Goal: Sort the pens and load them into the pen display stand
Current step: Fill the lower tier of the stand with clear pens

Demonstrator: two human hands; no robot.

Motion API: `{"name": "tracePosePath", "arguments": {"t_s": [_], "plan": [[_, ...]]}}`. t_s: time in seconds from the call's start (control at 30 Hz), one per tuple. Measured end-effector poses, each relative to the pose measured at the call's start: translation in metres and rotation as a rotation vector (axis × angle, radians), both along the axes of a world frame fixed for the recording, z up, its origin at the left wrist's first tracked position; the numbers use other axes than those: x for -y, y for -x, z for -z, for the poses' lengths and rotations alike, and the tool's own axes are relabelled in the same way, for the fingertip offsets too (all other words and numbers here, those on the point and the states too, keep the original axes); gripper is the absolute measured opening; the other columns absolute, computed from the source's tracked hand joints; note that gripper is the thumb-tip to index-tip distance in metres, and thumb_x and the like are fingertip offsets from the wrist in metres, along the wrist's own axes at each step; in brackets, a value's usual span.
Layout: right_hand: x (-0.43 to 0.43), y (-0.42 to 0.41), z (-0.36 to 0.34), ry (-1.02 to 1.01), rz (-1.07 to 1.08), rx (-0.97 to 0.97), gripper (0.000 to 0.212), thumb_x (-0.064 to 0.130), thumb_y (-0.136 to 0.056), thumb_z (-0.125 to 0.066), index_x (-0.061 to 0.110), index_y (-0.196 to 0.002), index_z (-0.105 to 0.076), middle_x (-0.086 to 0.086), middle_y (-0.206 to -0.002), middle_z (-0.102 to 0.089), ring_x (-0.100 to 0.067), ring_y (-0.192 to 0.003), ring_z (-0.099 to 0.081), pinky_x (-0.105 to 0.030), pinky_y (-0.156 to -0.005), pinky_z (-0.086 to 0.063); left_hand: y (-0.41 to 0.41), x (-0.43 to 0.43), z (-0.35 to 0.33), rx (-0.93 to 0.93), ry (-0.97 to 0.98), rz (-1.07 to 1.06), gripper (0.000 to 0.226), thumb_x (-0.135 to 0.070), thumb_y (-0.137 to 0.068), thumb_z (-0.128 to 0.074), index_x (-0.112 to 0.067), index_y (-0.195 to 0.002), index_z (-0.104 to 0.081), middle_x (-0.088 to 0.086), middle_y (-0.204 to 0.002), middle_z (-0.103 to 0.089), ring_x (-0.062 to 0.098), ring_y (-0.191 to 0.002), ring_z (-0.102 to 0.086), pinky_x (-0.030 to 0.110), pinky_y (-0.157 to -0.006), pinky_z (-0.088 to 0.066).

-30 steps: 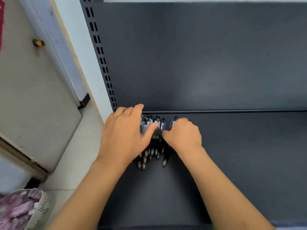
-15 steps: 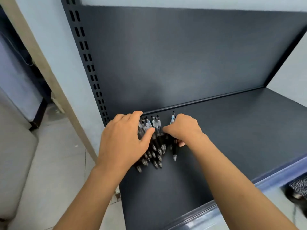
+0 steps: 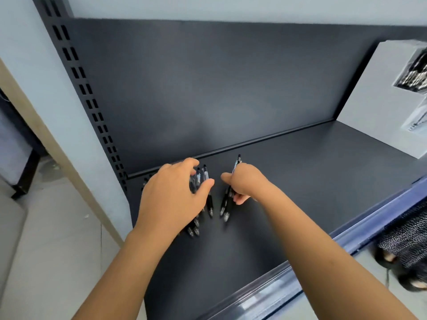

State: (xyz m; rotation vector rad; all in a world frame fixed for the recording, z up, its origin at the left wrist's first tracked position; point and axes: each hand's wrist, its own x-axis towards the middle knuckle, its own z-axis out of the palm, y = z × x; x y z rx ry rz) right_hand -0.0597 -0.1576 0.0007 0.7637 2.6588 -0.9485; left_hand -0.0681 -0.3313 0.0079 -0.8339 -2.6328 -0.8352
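Since half a second ago the two hands have parted: the right hand (image 3: 245, 185) has drawn a few pens (image 3: 224, 205) clear of the pile of pens (image 3: 201, 179), which stays under the left hand (image 3: 171, 197) near the left end of the dark shelf (image 3: 312, 181). The right hand's fingers are curled tight round its few pens, with the tips pointing toward the person and one clicker end standing out above the knuckles. The left hand cups the pile, fingers and thumb curled round the upper ends. A white box (image 3: 374, 107), probably the display stand, sits well apart at the shelf's right end. To sort well, the person should likely hold the left hand steady so the round barrels do not roll. They should also check that the separated pens match in kind, and keep their tips aligned before carrying them right.
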Motion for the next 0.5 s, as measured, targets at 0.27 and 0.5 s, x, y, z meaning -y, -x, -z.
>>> {"name": "tracePosePath", "arguments": {"t_s": [0.27,0.5], "plan": [[-0.013,-0.066,-0.019,0.804,0.082,-0.456,0.029,0.018,-0.098,-0.042,0.004,-0.077,-0.056,-0.011,-0.065,-0.060,-0.014,-0.042,-0.052,-0.021,-0.036,-0.039,-0.005,-0.045,-0.018,0.473,-0.377,0.248,0.028,-0.045,-0.080,-0.069,-0.029,-0.104,-0.066,-0.012,-0.082,-0.070,0.007,-0.064,-0.067,0.023,-0.071,-0.053],[-0.075,-0.138,-0.042,0.883,-0.036,-0.630,0.028,0.025,-0.098,-0.049,0.005,-0.087,-0.064,-0.008,-0.067,-0.068,-0.017,-0.046,-0.057,-0.024,-0.036,-0.044,-0.049,-0.114,-0.051,0.693,-0.431,0.463,0.037,-0.023,-0.071,-0.083,-0.018,-0.103,-0.067,-0.004,-0.071,-0.069,0.018,-0.062,-0.071,0.030,-0.060,-0.059]]}}
